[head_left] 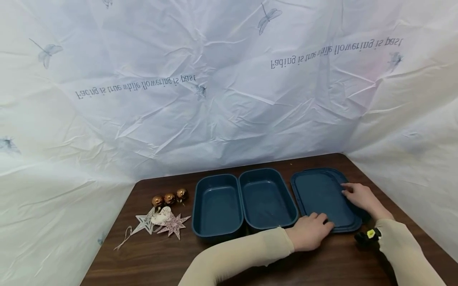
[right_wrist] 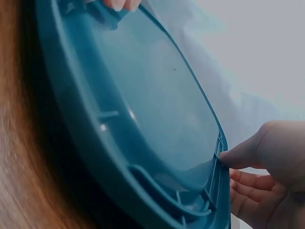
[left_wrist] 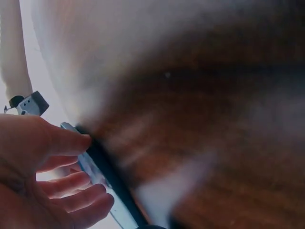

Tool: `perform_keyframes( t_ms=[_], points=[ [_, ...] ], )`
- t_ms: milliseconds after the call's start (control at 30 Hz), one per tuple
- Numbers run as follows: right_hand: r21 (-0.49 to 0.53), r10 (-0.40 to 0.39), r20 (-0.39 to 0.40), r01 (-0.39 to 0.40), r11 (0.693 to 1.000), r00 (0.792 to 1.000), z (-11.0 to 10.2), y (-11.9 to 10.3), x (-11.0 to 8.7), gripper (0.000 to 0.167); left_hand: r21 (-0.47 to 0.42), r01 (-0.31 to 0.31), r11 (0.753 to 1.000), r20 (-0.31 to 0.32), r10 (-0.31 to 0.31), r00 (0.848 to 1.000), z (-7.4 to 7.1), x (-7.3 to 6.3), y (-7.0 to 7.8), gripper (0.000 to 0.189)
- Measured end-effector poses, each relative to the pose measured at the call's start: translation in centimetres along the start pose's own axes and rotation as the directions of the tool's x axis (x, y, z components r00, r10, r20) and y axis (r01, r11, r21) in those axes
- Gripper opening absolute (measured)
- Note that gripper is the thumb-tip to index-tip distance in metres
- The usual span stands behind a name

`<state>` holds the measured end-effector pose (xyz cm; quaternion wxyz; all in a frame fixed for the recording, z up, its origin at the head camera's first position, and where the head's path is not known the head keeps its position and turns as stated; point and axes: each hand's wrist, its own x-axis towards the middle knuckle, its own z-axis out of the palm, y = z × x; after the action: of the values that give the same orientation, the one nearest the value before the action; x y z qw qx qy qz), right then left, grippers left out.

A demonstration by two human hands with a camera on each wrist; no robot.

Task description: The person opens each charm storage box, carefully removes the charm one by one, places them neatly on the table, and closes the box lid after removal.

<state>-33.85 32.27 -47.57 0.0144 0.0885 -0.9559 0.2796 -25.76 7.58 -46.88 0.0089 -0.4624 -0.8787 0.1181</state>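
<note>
Two dark blue plastic lids lie stacked at the table's right side, the upper lid (head_left: 322,194) overlapping the lower lid (head_left: 340,174). My left hand (head_left: 309,233) pinches the near rim of the upper lid; in the left wrist view its thumb (left_wrist: 71,141) presses one side of the rim and the other fingers lie beyond it. At the right edge my right hand (head_left: 361,197) holds the rim too, thumb (right_wrist: 238,155) on one side and fingers behind. The right wrist view shows the ridged border of a lid (right_wrist: 157,95) close up.
Two uncovered dark blue containers stand side by side left of the lids, the left container (head_left: 220,210) and the right container (head_left: 264,198). Farther left lie copper balls (head_left: 169,198), a white star (head_left: 144,223), a pale heart (head_left: 162,215) and a pink glitter star (head_left: 175,225). White sheeting (head_left: 214,119) surrounds the table.
</note>
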Motion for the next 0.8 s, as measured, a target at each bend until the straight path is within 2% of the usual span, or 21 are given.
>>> perform_keyframes(
  t_ms=[233,367,533,633,700,800],
  points=[
    [0.035,0.023,0.028,-0.024,0.999,0.999,-1.1,-0.2,-0.9,0.045,-0.015,-0.024,1.000,-0.024,0.024,0.999,-0.4,-0.5,-0.3,0.044],
    [0.079,0.048,0.030,-0.051,0.996,0.998,-2.2,-0.7,-1.7,0.049,0.038,-0.042,0.998,-0.118,0.046,0.992,-1.1,-1.3,-0.7,0.040],
    [0.145,0.021,0.002,-0.021,0.989,1.000,-4.2,-1.4,-2.8,0.052,0.189,-0.050,0.981,-0.286,0.104,0.953,-2.7,-2.7,-1.0,0.034],
    [0.209,0.003,-0.020,0.001,0.978,1.000,-5.5,-2.0,-3.2,0.054,0.225,-0.047,0.973,-0.339,0.124,0.933,-4.2,-3.6,-1.3,0.032],
    [0.266,0.006,-0.024,0.000,0.964,1.000,-6.2,-2.5,-3.4,0.057,0.239,-0.043,0.970,-0.366,0.130,0.922,-5.2,-4.2,-1.4,0.032],
    [0.389,0.037,-0.021,-0.026,0.921,0.999,-6.8,-3.3,-3.7,0.063,0.261,-0.029,0.965,-0.427,0.143,0.893,-6.6,-5.1,-1.5,0.031]
  ],
)
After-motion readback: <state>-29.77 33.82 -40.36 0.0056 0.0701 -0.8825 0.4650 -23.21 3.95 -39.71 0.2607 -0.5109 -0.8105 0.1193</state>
